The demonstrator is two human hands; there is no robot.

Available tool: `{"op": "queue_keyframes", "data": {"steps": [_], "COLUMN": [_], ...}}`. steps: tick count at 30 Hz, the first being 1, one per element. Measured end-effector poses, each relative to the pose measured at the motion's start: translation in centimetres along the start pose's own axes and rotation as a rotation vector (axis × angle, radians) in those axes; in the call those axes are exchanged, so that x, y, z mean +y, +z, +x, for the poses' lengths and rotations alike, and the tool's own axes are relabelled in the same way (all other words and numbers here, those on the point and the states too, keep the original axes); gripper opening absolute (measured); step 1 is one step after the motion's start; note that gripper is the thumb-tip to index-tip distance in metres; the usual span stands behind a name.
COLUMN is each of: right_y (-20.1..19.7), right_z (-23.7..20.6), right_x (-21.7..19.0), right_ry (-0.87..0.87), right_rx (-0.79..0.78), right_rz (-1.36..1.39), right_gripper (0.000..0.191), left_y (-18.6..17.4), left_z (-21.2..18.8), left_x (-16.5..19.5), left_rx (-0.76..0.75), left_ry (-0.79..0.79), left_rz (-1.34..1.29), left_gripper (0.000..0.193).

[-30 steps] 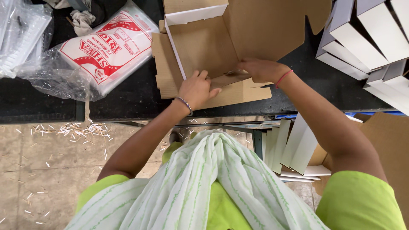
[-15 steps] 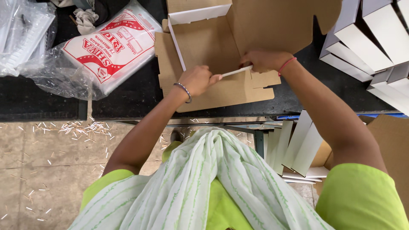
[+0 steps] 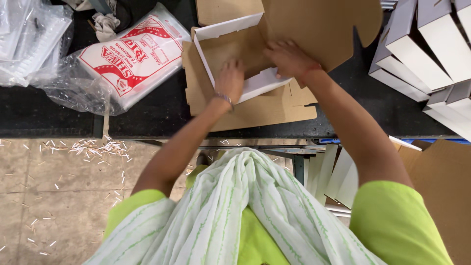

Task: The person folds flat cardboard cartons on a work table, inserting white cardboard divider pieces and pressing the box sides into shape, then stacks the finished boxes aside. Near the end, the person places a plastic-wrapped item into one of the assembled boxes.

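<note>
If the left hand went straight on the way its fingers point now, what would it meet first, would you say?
The left hand points away from the person into the half-folded cardboard box. It would probably meet the box's white far wall first, though depth is hard to judge.

A long black worktable stands across the room, and everything else is placed around it. Under its front edge is a beige stone floor, covered with small pale scraps. Also under the table, toward the right, grey metal frame bars are visible. The light is even and soft.
</note>
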State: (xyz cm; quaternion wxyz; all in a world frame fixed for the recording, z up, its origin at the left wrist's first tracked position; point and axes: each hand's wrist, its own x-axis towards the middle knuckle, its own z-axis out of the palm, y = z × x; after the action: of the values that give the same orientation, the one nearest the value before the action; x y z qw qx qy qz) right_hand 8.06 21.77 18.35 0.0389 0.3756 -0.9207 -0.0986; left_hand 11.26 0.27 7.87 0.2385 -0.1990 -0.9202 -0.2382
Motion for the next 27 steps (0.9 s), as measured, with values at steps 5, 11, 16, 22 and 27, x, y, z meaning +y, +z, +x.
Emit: {"op": "queue_keyframes", "data": {"steps": [5, 11, 16, 22, 27], "right_y": [1.3, 4.5, 7.1, 8.5, 7.5], "right_z": [-4.5, -5.1, -5.2, -4.3, -3.5], "right_x": [-1.6, -3.7, -3.1, -2.9, -2.5], "right_ry": [-0.090, 0.023, 0.055, 0.023, 0.098], "right_rx": [-0.047, 0.066, 0.126, 0.282, -0.083], "right_rz": [0.427, 0.498, 0.486, 0.312, 0.316], "right_gripper": [0.049, 0.044, 0.050, 0.051, 0.046], "left_y": [-1.3, -1.0, 1.1, 3.2, 4.1], "left_z": [-4.3, -5.9, -6.2, -4.4, -4.1], "left_x": [3.9, 5.1, 5.4, 3.5, 4.8], "left_rx": [-0.221, -0.242, -0.305, -0.475, -0.397], "left_ry": [-0.044, -0.015, -0.040, -0.106, -0.228], "left_rz": [-0.082, -0.081, -0.059, -0.160, -0.071], "left_gripper": [0.021, 0.035, 0.032, 0.026, 0.029]}}
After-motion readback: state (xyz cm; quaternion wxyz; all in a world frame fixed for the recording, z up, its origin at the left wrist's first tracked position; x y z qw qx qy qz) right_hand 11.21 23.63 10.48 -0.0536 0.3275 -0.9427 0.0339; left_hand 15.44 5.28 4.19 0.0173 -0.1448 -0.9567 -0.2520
